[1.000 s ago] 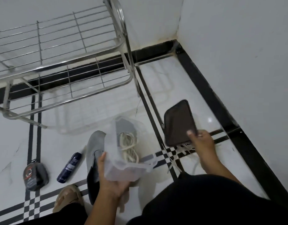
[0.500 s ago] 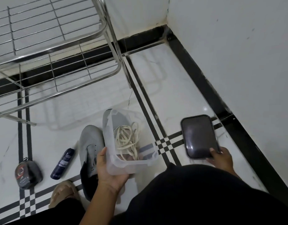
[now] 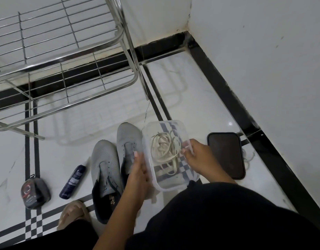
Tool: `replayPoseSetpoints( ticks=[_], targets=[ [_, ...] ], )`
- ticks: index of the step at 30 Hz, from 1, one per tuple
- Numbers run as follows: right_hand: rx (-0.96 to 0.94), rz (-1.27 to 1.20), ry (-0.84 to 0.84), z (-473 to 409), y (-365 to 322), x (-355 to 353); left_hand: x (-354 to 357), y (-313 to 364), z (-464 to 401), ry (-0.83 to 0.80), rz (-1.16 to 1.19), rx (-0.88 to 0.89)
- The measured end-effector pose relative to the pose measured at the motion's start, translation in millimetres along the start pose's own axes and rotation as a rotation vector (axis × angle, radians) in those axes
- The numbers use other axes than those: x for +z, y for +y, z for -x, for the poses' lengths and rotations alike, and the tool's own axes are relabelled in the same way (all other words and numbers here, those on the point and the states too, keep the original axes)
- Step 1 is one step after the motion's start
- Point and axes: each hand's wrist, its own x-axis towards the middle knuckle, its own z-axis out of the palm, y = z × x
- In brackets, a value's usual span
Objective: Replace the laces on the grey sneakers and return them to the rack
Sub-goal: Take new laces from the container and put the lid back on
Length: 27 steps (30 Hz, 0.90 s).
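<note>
Laces (image 3: 164, 150), pale and tangled, sit in the clear tub (image 3: 175, 184) at centre frame. The left hand (image 3: 139, 175) lies flat-fingered against the tub's near-left wall; the right hand (image 3: 197, 156) curls its fingers over the right rim. Both grey sneakers (image 3: 108, 163) lie unlaced just left of the tub, the rack (image 3: 69, 56) bare in the upper left. Fetching the new laces looks to be the step in hand. Next, one lace wants teasing free of the knot.

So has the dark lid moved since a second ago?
Yes. The dark lid has gone from the right hand down onto the floor, beside the black wall border.
</note>
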Motion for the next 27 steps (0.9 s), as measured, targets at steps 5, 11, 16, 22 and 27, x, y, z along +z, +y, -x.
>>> replayPoseSetpoints(
  ticks=[5,11,16,22,27],
  targets=[
    [-0.335,0.398,0.257,-4,-27,5,-3,1,0,0.009,-0.370,0.203],
    [-0.381,0.651,-0.270,-24,-45,34,6,-3,0,0.011,-0.564,0.340],
    [-0.247,0.765,-0.409,-38,-56,53,3,-1,1,0.087,-0.531,0.329],
    [-0.139,0.221,-0.374,-27,-58,35,-1,8,-9,0.121,-0.449,0.363],
    [-0.158,-0.616,-0.309,-36,-65,-39,-18,22,-5,0.230,-0.389,0.429]
  ],
)
